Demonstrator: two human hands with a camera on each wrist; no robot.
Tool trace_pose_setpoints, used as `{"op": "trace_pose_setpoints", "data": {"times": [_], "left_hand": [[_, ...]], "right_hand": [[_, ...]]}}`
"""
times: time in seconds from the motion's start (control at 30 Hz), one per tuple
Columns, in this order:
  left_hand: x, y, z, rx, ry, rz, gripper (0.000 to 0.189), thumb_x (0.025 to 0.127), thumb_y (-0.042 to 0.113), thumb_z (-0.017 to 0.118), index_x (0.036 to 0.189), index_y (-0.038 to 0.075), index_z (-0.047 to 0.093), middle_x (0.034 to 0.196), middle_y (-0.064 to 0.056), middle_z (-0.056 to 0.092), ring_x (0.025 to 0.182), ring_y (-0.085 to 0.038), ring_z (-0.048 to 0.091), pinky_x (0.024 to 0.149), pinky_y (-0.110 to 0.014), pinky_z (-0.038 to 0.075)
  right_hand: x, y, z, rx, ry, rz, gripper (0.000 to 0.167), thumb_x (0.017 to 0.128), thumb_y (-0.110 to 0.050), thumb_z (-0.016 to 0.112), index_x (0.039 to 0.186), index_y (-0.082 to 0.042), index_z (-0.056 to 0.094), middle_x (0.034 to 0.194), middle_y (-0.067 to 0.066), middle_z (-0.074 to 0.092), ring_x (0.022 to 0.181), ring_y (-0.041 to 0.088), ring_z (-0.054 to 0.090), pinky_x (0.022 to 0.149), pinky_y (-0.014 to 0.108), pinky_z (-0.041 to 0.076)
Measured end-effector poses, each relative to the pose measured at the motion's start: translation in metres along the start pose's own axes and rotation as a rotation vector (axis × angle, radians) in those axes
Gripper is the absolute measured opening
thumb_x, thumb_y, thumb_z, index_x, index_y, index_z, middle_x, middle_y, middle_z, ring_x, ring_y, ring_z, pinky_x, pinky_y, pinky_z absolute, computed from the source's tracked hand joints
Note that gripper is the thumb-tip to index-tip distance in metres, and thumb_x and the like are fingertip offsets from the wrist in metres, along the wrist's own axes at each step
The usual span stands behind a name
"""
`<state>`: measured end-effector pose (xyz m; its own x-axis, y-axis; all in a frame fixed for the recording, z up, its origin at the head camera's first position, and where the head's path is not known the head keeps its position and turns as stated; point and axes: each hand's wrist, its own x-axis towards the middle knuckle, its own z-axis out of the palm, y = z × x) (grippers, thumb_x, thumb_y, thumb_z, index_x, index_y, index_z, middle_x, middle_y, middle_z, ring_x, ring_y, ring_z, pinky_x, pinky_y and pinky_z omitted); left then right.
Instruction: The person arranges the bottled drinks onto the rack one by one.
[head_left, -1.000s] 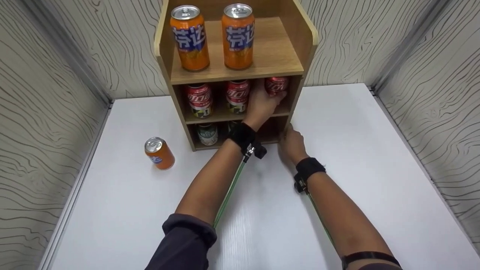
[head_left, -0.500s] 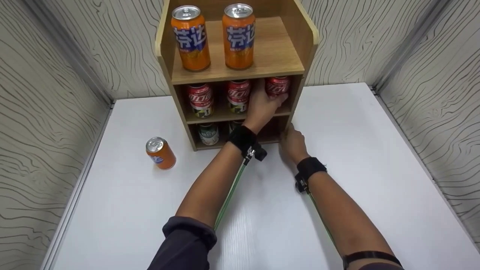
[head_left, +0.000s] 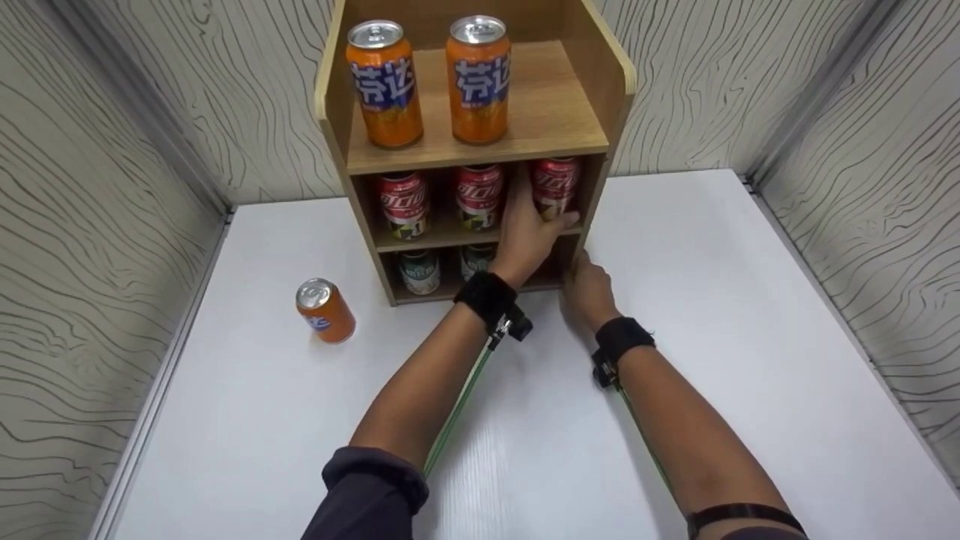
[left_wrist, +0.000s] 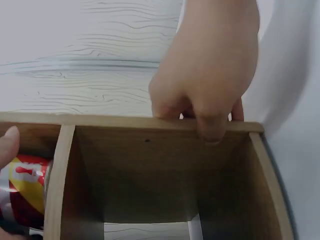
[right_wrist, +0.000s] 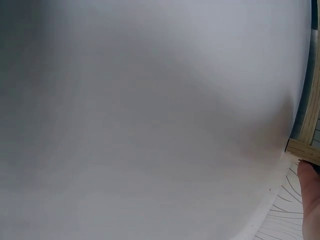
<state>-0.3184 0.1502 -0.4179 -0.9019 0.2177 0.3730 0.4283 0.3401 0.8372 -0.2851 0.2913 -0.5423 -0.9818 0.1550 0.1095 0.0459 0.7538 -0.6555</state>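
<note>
My left hand [head_left: 527, 232] reaches into the right part of the middle level of a small wooden shelf [head_left: 480, 154]. It holds a red soda can [head_left: 556, 184], with the thumb at the can's right front. The fingers behind the can are mostly hidden. In the left wrist view, part of that can [left_wrist: 30, 190] and the thumb show at the left edge. Low on the shelf's right side, my right hand [head_left: 589, 292] grips the front edge of the side panel. The left wrist view shows this right hand [left_wrist: 207, 75] with its fingers over the panel edge.
Two orange Fanta cans [head_left: 386, 86] stand on the top level. More red cans [head_left: 405, 204] share the middle level, and green cans [head_left: 420, 271] stand at the bottom. Another orange can [head_left: 325, 310] stands on the white table [head_left: 247, 420] to the left. Patterned walls [head_left: 75, 225] enclose the table.
The red can and my left hand have come down a little within the middle level; more of the can's label shows above my thumb. My right hand stays on the panel.
</note>
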Motion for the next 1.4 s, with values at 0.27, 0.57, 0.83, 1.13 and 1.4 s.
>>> {"op": "trace_pose_setpoints", "data": {"times": [0.27,0.57,0.83,1.13,1.4], "left_hand": [[-0.020,0.008,-0.013,-0.011,0.027,0.036,0.094,0.086,0.033,0.076,0.155,0.011,0.016,0.156,-0.010,0.025,0.143,-0.014,0.022,0.113,-0.023,0.017],[-0.042,0.011,-0.028,-0.008,0.019,0.089,0.087,0.088,0.032,0.074,0.153,0.007,0.023,0.153,-0.013,0.031,0.137,-0.019,0.035,0.109,-0.026,0.030],[-0.067,0.005,-0.047,-0.082,0.063,0.224,0.079,0.092,0.030,0.069,0.151,0.000,0.026,0.152,-0.017,0.033,0.132,-0.024,0.042,0.107,-0.032,0.036],[-0.093,0.006,-0.062,-0.110,0.099,0.294,0.074,0.094,0.029,0.067,0.149,-0.001,0.028,0.148,-0.011,0.038,0.131,-0.025,0.044,0.105,-0.038,0.039],[-0.116,-0.005,-0.084,-0.054,0.122,0.303,0.071,0.095,0.027,0.066,0.147,-0.002,0.029,0.146,-0.020,0.039,0.132,-0.025,0.044,0.106,-0.039,0.038]], "right_hand": [[0.002,0.000,0.001,0.008,-0.001,-0.006,0.042,0.102,-0.018,0.042,0.135,0.006,0.042,0.104,0.031,0.064,0.097,0.042,0.064,0.079,0.051,0.051],[0.001,0.003,0.002,0.000,0.016,-0.020,0.040,0.102,-0.020,0.044,0.131,0.007,0.045,0.105,0.032,0.064,0.100,0.046,0.062,0.081,0.053,0.050],[0.001,0.005,0.002,0.000,0.022,-0.034,0.038,0.102,-0.018,0.046,0.130,0.007,0.046,0.107,0.031,0.063,0.102,0.044,0.061,0.081,0.053,0.050],[0.002,0.004,0.000,-0.025,0.039,-0.035,0.039,0.100,-0.017,0.047,0.128,0.010,0.048,0.104,0.034,0.063,0.100,0.047,0.061,0.080,0.056,0.049],[0.003,0.003,0.002,-0.002,0.006,-0.015,0.041,0.101,-0.017,0.046,0.132,0.010,0.044,0.106,0.032,0.063,0.100,0.045,0.062,0.081,0.053,0.051]]}}
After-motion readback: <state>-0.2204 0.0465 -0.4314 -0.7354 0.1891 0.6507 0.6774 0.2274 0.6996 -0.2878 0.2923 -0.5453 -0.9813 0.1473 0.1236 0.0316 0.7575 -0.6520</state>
